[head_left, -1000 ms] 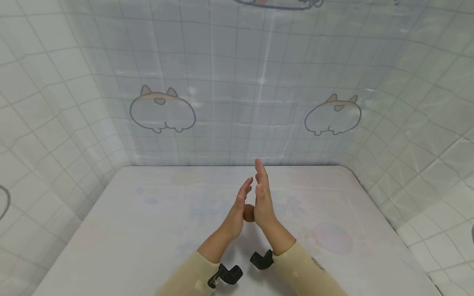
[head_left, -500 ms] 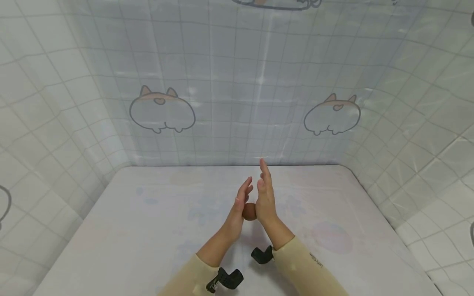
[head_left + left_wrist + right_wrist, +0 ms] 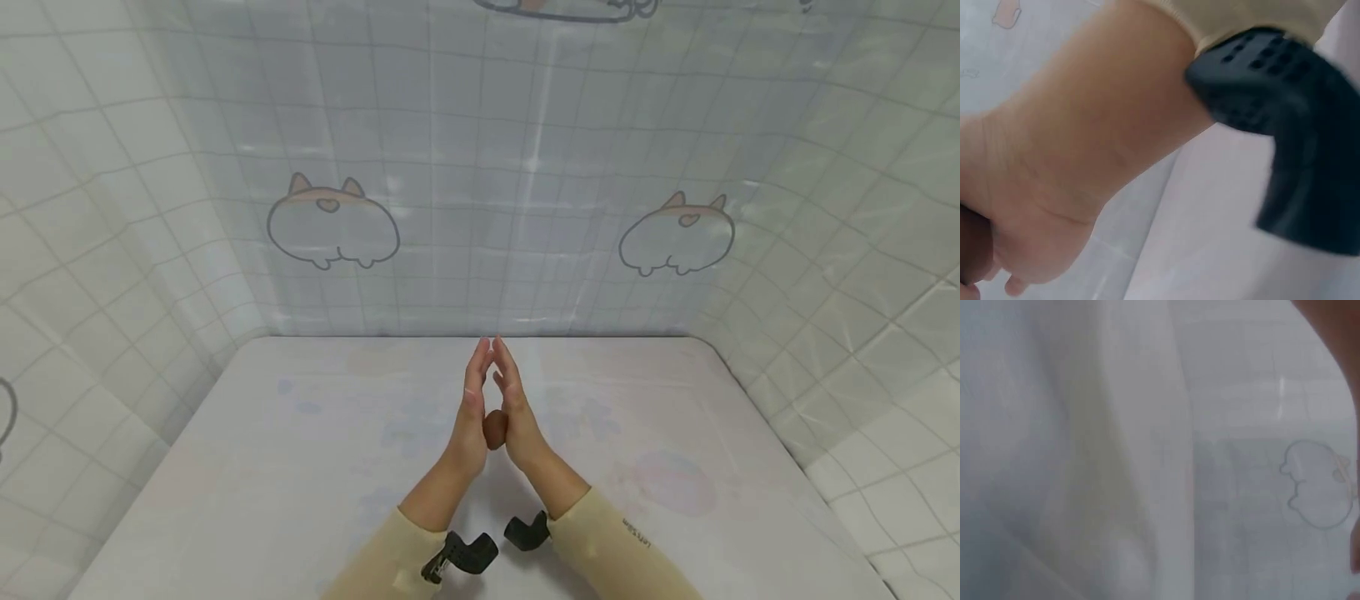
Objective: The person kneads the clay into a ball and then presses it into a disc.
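Pressed between my two palms is a small brown clay ball (image 3: 495,430), slightly longer than wide in the head view. My left hand (image 3: 468,429) lies against its left side with straight fingers pointing away from me. On the other side, my right hand (image 3: 523,429) mirrors it, fingers straight too. The fingertips of both hands come close together at the top. In the left wrist view, part of the clay ball (image 3: 974,247) shows at the lower left edge, beside the heel of the palm. Only a sliver of the right hand appears in the right wrist view.
A pale table (image 3: 300,467) with faint printed patches lies below the hands. Behind it hangs a gridded sheet (image 3: 480,208) with cartoon animals, and similar sheets flank both sides. Black wrist mounts (image 3: 471,553) jut inward from the beige sleeves (image 3: 611,542).
The right hand has swung left and tilted inward, so its fingertips now near the left hand's. The clay ball has shifted slightly left and looks narrower.
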{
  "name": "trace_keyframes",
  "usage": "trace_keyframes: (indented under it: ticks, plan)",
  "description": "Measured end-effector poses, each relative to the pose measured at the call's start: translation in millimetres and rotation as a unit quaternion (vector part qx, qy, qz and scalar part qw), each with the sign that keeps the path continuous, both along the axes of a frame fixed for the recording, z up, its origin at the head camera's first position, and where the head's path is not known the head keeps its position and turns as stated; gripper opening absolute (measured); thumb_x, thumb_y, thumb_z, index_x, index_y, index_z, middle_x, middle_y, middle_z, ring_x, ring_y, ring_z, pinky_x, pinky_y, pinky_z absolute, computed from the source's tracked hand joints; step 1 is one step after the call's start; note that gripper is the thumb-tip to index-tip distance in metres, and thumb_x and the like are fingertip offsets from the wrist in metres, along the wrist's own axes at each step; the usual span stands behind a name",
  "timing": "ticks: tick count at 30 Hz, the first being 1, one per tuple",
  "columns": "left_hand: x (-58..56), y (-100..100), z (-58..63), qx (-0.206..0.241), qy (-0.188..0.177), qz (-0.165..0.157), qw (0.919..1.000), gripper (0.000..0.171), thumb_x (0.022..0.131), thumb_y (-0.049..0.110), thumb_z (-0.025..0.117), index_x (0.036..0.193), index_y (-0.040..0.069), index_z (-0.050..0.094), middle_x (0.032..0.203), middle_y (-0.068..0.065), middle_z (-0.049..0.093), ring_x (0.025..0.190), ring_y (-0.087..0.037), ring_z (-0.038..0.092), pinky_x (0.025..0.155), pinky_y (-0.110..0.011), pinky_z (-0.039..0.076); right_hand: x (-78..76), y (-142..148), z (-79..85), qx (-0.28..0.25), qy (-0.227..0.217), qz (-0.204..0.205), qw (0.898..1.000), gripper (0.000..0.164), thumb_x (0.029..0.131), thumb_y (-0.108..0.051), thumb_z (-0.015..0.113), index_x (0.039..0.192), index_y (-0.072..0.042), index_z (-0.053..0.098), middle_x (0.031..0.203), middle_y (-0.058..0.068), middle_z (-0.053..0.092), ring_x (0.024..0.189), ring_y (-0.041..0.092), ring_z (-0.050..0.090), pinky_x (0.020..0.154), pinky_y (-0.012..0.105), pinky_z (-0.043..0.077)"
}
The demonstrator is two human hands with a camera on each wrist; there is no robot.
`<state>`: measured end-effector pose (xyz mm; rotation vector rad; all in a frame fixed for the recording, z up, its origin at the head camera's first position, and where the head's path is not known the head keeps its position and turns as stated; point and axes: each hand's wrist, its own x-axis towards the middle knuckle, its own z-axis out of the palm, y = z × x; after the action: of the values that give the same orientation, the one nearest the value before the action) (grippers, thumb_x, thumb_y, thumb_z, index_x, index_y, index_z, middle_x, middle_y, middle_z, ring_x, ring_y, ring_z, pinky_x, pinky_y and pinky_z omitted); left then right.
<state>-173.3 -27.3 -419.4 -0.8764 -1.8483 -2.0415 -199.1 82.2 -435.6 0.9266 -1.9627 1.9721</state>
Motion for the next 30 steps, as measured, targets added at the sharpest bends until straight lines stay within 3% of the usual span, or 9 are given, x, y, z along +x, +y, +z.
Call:
trace_keyframes:
  ticks: [8, 11, 15, 20, 26, 30]
  plan:
    - [-10.3, 1, 1.6, 0.075, 0.007, 0.097, 0.9924, 0.090, 0.099, 0.073, 0.018, 0.160, 0.008, 0.009, 0.165, -0.013, 0.011, 0.151, -0.036, 0.011, 0.118, -0.060, 0.002, 11.6, -7, 1.1, 0.017, 0.036, 0.031, 0.999, 0.085, 0.102, -0.067, 0.012, 0.161, -0.007, 0.007, 0.167, 0.011, 0.007, 0.151, 0.038, 0.009, 0.116, 0.064, 0.012]
    - [-13.6, -1, 0.7, 0.085, -0.005, 0.104, 0.9910, 0.091, 0.097, 0.075, 0.021, 0.160, 0.010, 0.011, 0.166, -0.011, 0.012, 0.152, -0.032, 0.011, 0.118, -0.060, 0.001, 14.0, -8, 2.5, 0.013, 0.045, 0.039, 0.998, 0.084, 0.103, -0.066, 0.011, 0.160, -0.004, 0.007, 0.166, 0.017, 0.007, 0.150, 0.042, 0.009, 0.115, 0.066, 0.012]
    - [-18.2, -6, -3.5, 0.046, -0.026, 0.099, 0.9937, 0.089, 0.097, 0.076, 0.017, 0.161, 0.014, 0.012, 0.166, -0.003, 0.014, 0.152, -0.025, 0.012, 0.116, -0.062, 0.004, 16.1, -8, 6.2, 0.002, 0.061, 0.040, 0.997, 0.084, 0.103, -0.065, 0.011, 0.160, -0.003, 0.009, 0.165, 0.021, 0.008, 0.151, 0.039, 0.010, 0.116, 0.063, 0.012]
    - [-20.7, -9, -12.4, -0.019, -0.046, 0.085, 0.9951, 0.083, 0.099, 0.072, 0.010, 0.161, 0.018, 0.015, 0.166, -0.002, 0.015, 0.151, -0.025, 0.015, 0.114, -0.067, 0.009, 18.7, -6, 13.6, 0.001, 0.087, 0.008, 0.996, 0.083, 0.103, -0.065, 0.009, 0.161, -0.005, 0.009, 0.166, 0.013, 0.012, 0.151, 0.032, 0.014, 0.119, 0.053, 0.016]
    - [-16.8, -6, -19.7, -0.089, -0.055, 0.034, 0.9940, 0.076, 0.103, 0.065, 0.006, 0.162, 0.017, 0.010, 0.167, -0.003, 0.013, 0.151, -0.028, 0.014, 0.113, -0.069, 0.011, 17.1, -2, 21.5, -0.009, 0.088, -0.019, 0.996, 0.083, 0.104, -0.064, 0.010, 0.160, -0.003, 0.006, 0.166, 0.017, 0.009, 0.151, 0.035, 0.011, 0.119, 0.057, 0.013]
    - [-12.2, -4, -21.4, -0.123, -0.053, 0.000, 0.9910, 0.077, 0.102, 0.064, 0.003, 0.162, 0.016, 0.009, 0.167, -0.004, 0.010, 0.151, -0.031, 0.014, 0.111, -0.072, 0.013, 12.7, 2, 23.7, -0.009, 0.065, -0.042, 0.997, 0.083, 0.102, -0.067, 0.010, 0.161, -0.009, 0.006, 0.167, 0.011, 0.009, 0.152, 0.031, 0.010, 0.119, 0.057, 0.011]
